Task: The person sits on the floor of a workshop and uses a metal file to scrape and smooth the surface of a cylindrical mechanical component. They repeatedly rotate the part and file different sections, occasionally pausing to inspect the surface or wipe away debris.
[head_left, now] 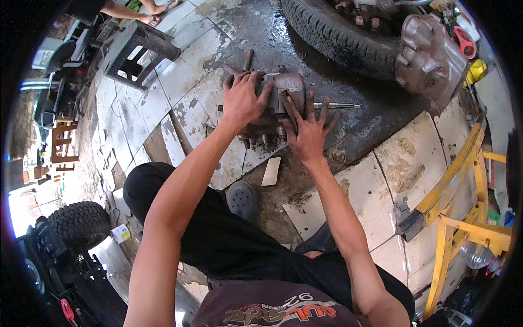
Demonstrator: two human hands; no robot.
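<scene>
Left hand [243,101] drapes palm-down over a greasy gearbox housing [290,83], fingers bent, though whether it grips is unclear; the right hand [307,131], open with fingers splayed, touches the housing's right side by a protruding shaft [347,106]. A tyre [338,39] encircles metal parts [376,6]. The housing sits on an oily, broken-tiled floor [362,166], between a plastic stool [128,50] and a yellow metal stand [440,256].

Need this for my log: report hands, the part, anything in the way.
Left hand on housing; right hand spread at its right side. Shaft sticks out right. Tyre beyond, apart.
</scene>
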